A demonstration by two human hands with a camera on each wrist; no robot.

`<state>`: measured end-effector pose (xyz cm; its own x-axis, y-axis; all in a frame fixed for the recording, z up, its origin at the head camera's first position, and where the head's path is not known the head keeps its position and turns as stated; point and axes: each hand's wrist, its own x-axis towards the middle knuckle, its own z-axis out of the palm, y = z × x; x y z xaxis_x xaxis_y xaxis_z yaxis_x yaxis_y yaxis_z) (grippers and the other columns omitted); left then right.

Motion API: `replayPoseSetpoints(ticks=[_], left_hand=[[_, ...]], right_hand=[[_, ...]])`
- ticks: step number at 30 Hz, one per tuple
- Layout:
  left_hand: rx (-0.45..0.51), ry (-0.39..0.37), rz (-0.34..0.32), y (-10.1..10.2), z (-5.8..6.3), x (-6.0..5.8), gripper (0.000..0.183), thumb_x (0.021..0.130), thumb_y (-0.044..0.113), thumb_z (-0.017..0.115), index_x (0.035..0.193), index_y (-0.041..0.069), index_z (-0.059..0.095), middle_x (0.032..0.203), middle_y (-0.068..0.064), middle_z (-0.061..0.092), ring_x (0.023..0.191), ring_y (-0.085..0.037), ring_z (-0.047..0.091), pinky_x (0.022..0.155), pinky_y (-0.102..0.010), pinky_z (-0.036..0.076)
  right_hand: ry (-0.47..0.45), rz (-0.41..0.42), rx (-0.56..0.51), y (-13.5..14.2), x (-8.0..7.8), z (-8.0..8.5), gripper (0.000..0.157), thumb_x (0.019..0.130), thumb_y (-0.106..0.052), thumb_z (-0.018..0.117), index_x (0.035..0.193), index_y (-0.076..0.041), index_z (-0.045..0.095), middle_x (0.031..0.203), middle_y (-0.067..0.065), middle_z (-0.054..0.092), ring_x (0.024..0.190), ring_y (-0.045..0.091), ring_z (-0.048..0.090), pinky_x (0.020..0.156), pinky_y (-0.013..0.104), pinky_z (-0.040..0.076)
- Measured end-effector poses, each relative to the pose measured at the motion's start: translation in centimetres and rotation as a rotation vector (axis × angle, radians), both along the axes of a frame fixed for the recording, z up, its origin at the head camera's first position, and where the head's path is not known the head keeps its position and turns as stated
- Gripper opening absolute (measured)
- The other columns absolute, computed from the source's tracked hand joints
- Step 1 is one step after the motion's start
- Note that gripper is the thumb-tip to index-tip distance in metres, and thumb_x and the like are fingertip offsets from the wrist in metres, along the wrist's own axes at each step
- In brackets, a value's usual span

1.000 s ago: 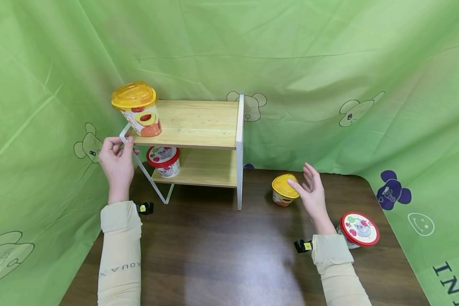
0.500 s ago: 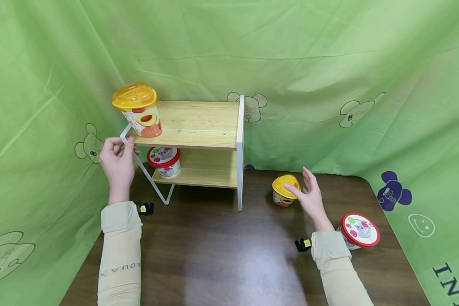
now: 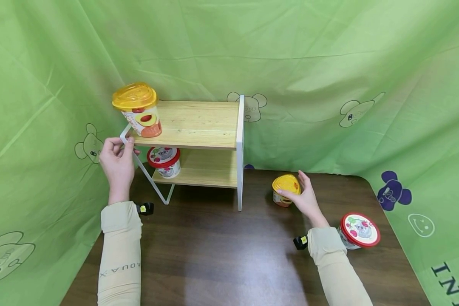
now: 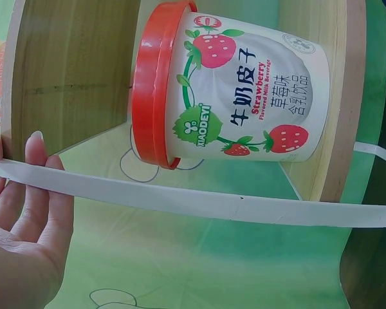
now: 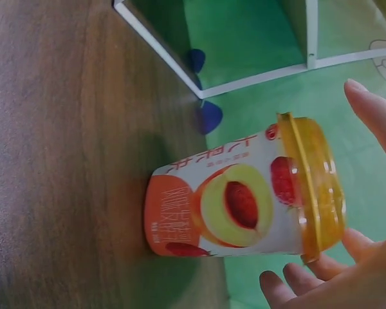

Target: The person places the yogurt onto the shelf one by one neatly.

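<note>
My left hand (image 3: 117, 165) grips the front left corner of a two-tier wooden shelf (image 3: 202, 123) with a white metal frame, thumb above and fingers below. A yellow-lidded peach cup (image 3: 137, 108) stands on the top board beside that hand. On the lower board sits a red-lidded strawberry milk tub (image 4: 244, 96), label facing the left wrist camera. My right hand (image 3: 306, 199) is spread around the lid of another yellow-lidded peach cup (image 5: 235, 206), which stands upright on the table. In the right wrist view, its thumb is apart from the lid while the other fingers are right at the lid's edge.
Another red-lidded tub (image 3: 359, 230) stands on the dark wooden table (image 3: 214, 250), right of my right forearm. A green cloth (image 3: 310, 63) with bear drawings hangs behind and along both sides. The shelf's right frame (image 3: 240, 153) rises between the shelf and the right-hand cup.
My right hand has moved left and slightly down, bringing its thumb across the front of the yellow-lidded cup. The left hand keeps its hold on the shelf, and the cups and tubs stay put.
</note>
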<state>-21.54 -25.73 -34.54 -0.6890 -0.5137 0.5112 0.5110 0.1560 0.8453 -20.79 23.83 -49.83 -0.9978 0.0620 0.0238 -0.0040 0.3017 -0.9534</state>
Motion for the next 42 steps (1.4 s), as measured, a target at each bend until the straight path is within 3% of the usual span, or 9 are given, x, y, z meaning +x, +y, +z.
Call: replayPoseSetpoints(ticks=[8,18,42], left_hand=[[-0.013,-0.002,0.008,0.0,0.0,0.0,0.009,0.096,0.004,0.071,0.093,0.006,0.063,0.115,-0.021,0.072,0.057,-0.015,0.062,0.059,-0.022,0.058],[0.006,0.009,0.003,0.0,0.0,-0.1,0.010,0.095,0.004,0.071,0.092,0.007,0.062,0.112,-0.018,0.073,0.057,-0.015,0.062,0.059,-0.023,0.058],[0.006,-0.009,0.004,0.0,0.0,0.0,0.009,0.095,0.004,0.072,0.094,0.003,0.063,0.113,-0.019,0.073,0.057,-0.015,0.062,0.059,-0.022,0.058]], right_hand=[[0.003,-0.001,-0.028,-0.4,-0.5,-0.7,0.111,0.082,-0.012,0.087,0.161,-0.003,0.010,0.163,0.025,0.019,0.148,0.036,0.023,0.122,0.049,0.023],[-0.015,-0.068,-0.019,-1.0,-0.9,-1.7,0.110,0.081,-0.017,0.089,0.161,-0.006,0.015,0.156,0.021,0.033,0.136,0.034,0.037,0.116,0.046,0.033],[-0.015,-0.124,-0.005,-0.9,-1.2,-3.6,0.107,0.077,-0.025,0.093,0.159,-0.013,0.026,0.152,0.018,0.042,0.131,0.030,0.042,0.113,0.045,0.035]])
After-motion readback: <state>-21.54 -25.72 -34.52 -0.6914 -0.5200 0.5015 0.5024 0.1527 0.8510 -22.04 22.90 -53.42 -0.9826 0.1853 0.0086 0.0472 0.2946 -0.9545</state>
